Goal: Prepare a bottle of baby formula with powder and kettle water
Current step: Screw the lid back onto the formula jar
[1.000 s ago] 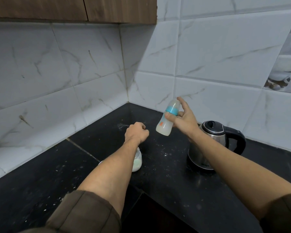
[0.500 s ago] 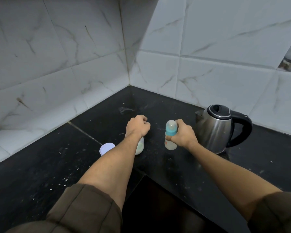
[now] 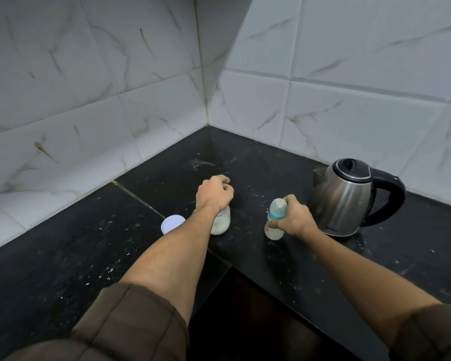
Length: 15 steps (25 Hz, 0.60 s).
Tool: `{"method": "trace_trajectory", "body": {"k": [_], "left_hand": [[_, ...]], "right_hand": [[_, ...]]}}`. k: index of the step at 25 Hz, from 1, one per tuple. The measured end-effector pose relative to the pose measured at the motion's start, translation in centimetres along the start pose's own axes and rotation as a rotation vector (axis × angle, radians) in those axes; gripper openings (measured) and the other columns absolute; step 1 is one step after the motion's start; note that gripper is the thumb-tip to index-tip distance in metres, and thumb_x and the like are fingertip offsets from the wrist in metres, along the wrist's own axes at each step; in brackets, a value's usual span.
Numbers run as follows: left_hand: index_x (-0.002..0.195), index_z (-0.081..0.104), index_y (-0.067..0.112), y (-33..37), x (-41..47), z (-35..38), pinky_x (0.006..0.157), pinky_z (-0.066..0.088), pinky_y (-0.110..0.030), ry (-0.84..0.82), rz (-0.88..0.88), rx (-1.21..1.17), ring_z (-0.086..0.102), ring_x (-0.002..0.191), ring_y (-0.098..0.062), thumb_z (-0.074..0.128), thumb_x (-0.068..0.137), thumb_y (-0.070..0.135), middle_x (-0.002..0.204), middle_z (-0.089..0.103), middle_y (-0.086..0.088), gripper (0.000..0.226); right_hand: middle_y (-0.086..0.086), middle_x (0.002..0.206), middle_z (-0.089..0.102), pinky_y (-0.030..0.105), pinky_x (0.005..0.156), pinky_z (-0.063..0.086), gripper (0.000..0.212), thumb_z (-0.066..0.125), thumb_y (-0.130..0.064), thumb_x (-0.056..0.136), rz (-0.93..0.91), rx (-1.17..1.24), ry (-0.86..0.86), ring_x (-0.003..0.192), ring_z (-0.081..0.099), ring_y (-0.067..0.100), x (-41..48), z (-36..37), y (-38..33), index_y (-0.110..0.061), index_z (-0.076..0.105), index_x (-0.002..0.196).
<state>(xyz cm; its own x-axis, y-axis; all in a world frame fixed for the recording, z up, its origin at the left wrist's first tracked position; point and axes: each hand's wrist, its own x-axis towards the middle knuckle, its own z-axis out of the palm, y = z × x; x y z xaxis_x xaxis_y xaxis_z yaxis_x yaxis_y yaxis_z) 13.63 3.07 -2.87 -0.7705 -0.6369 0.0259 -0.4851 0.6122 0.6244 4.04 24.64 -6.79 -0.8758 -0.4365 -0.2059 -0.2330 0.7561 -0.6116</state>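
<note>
Bottle upright on counter, right fingers wrapped round it; left fingers fisted, apparently empty.

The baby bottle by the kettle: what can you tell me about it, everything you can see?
The bottle is small, of clear plastic, with a teal collar and a pale, cloudy cap on top. Milky white liquid fills its lower part, and a small orange mark shows on its side. It stands upright on the black counter, just left of the steel kettle and apart from it. The right hand is wrapped around its middle.
</note>
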Motion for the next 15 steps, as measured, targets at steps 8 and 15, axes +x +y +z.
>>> {"method": "trace_trajectory", "body": {"k": [8, 15], "left_hand": [[0.133, 0.068, 0.022, 0.1, 0.4, -2.6, 0.097, 0.055, -0.037, 0.064, 0.003, -0.012, 0.069, 0.111, -0.024, 0.055, 0.098, 0.022, 0.118, 0.075, -0.002, 0.037], [0.137, 0.065, 0.022, -4.2, 0.1, -6.8, 0.098, 0.053, -0.039, 0.142, -0.090, 0.010, 0.066, 0.117, -0.028, 0.056, 0.098, 0.023, 0.122, 0.074, -0.005, 0.040]], "right_hand": [[0.006, 0.146, 0.052, 0.042, 0.102, 0.046, 0.087, 0.066, -0.058, 0.072, -0.189, 0.111, 0.345, 0.133, 0.052, 0.026, -0.9, -3.6, -5.9, -0.019, 0.045, 0.147], [0.006, 0.130, 0.066, 0.035, 0.095, 0.050, 0.045, 0.071, -0.029, 0.088, -0.505, -0.148, 0.115, 0.116, 0.064, 0.025, -0.2, 1.1, -16.8, -0.017, 0.066, 0.130]]}}
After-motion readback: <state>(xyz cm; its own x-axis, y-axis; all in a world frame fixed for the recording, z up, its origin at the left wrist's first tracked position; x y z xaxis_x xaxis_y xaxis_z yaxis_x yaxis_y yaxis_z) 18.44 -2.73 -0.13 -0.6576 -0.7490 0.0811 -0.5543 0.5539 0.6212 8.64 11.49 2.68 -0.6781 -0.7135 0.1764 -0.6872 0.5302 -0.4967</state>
